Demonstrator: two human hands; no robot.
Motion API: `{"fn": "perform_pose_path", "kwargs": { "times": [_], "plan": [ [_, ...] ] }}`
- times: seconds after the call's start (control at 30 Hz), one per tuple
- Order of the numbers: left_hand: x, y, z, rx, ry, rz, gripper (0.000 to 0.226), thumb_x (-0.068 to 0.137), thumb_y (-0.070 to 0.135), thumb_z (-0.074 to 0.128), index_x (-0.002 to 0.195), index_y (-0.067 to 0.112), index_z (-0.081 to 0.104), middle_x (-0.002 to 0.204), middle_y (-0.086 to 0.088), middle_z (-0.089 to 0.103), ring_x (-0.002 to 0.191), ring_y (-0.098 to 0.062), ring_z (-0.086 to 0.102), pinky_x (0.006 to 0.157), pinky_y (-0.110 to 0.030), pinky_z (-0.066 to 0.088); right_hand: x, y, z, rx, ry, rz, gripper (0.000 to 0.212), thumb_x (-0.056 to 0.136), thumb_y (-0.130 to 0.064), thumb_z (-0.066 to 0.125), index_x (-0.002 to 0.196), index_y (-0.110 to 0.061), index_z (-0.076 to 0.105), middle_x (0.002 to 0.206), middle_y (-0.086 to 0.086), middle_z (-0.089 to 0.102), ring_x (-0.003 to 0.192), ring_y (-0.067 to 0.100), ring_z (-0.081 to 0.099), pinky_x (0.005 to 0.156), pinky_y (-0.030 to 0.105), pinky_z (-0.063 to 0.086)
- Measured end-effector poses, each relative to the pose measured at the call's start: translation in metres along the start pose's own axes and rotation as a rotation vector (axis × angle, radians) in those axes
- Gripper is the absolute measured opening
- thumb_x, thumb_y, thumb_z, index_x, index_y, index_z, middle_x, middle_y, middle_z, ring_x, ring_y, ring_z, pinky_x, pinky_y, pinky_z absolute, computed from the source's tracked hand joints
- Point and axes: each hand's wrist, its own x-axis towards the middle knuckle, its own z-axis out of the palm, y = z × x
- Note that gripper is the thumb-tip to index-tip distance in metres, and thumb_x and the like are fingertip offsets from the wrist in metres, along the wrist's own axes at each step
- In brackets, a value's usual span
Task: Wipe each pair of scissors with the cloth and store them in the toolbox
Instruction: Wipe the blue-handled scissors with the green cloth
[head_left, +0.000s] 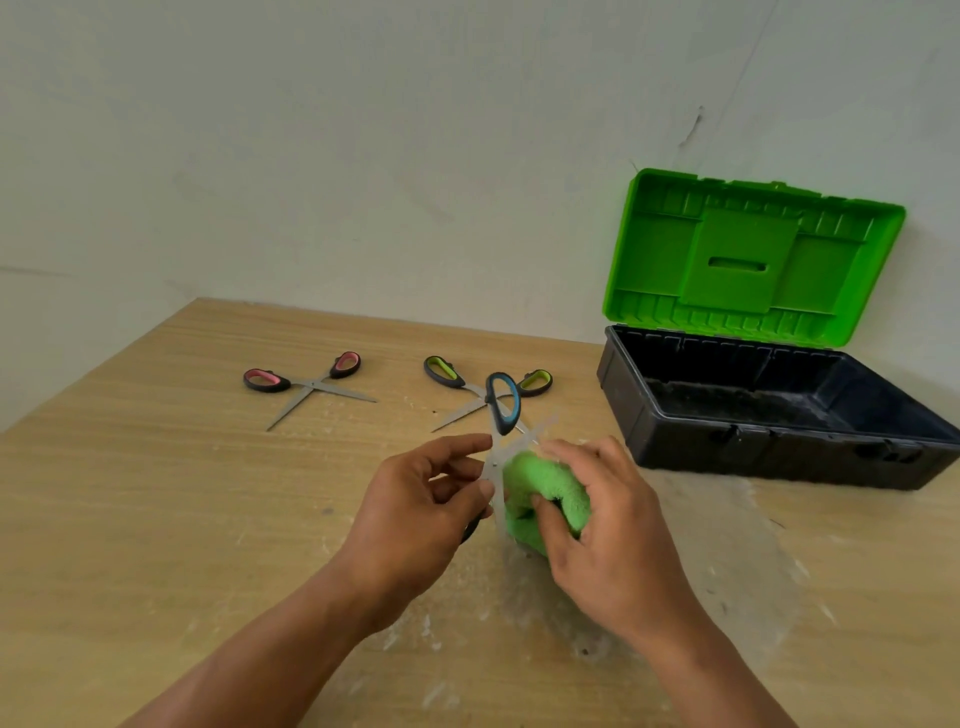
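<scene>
The left hand is pinching the opened blue-handled scissors near their pivot, at 8 o'clock from the toolbox. The right hand is curling around the soft cloth, rubbing a stiff, slick blade. The sharp edges are probably favouring handle grips.

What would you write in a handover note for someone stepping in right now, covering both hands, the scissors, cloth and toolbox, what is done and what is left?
Left hand: holds the blue-handled scissors, blades spread.
Right hand: grips the green cloth against those blades.
Pink-handled scissors and green-handled scissors: lying open on the table, further back.
Toolbox: at the right, lid up; no scissors visible inside.
Done: first pair being wiped.
Left: finish it, store it, then wipe and store the other two.
</scene>
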Motion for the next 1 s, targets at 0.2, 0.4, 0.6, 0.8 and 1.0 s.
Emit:
{"fn": "perform_pose_path", "kwargs": {
  "times": [0.2, 0.4, 0.6, 0.8, 1.0],
  "plan": [
    [-0.002, -0.002, 0.004, -0.049, -0.001, -0.011, 0.036, 0.087, -0.002, 0.068, 0.113, 0.024, 0.068, 0.093, -0.012, 0.072, 0.081, -0.018, 0.073, 0.082, -0.029, 0.060, 0.002, -0.004, -0.001, 0.081, 0.097, -0.103, 0.031, 0.085, -0.028, 0.079, 0.109, -0.016, 0.065, 0.100, -0.007, 0.064, 0.092, 0.004, 0.062, 0.077, 0.016, 0.051],
    [-0.005, 0.001, 0.005, 0.010, 0.000, 0.026, 0.038, 0.088, -0.005, 0.065, 0.103, 0.029, 0.070, 0.082, -0.004, 0.076, 0.083, -0.016, 0.075, 0.075, -0.021, 0.059, 0.001, -0.005, 0.001, 0.030, 0.126, -0.219, 0.034, 0.088, -0.026, 0.073, 0.116, -0.008, 0.074, 0.108, 0.004, 0.067, 0.097, 0.008, 0.064, 0.084, 0.011, 0.053],
    [-0.010, 0.004, 0.009, 0.099, -0.011, 0.099, 0.031, 0.089, 0.004, 0.068, 0.109, 0.028, 0.071, 0.080, 0.003, 0.077, 0.076, -0.014, 0.074, 0.069, -0.024, 0.061, 0.011, -0.006, -0.007, 0.014, 0.296, -0.151, 0.032, 0.086, -0.025, 0.077, 0.109, -0.005, 0.068, 0.099, 0.001, 0.071, 0.084, 0.009, 0.069, 0.071, 0.020, 0.059],
    [-0.008, -0.004, 0.007, 0.235, 0.035, 0.150, 0.034, 0.089, 0.002, 0.065, 0.116, 0.021, 0.072, 0.084, 0.000, 0.076, 0.074, -0.012, 0.072, 0.065, -0.024, 0.060, 0.005, -0.009, -0.001, -0.060, 0.241, -0.234, 0.027, 0.080, -0.018, 0.084, 0.101, -0.004, 0.075, 0.093, 0.005, 0.071, 0.078, 0.011, 0.067, 0.068, 0.016, 0.057],
    [-0.008, -0.006, 0.010, 0.276, 0.053, 0.199, 0.030, 0.091, 0.008, 0.065, 0.115, 0.024, 0.073, 0.081, 0.002, 0.074, 0.061, -0.005, 0.064, 0.059, -0.016, 0.052, 0.017, -0.001, -0.003, 0.001, 0.283, -0.140, 0.027, 0.085, -0.025, 0.079, 0.105, -0.007, 0.077, 0.089, 0.002, 0.072, 0.072, 0.006, 0.066, 0.065, 0.014, 0.057]
  ]
}}
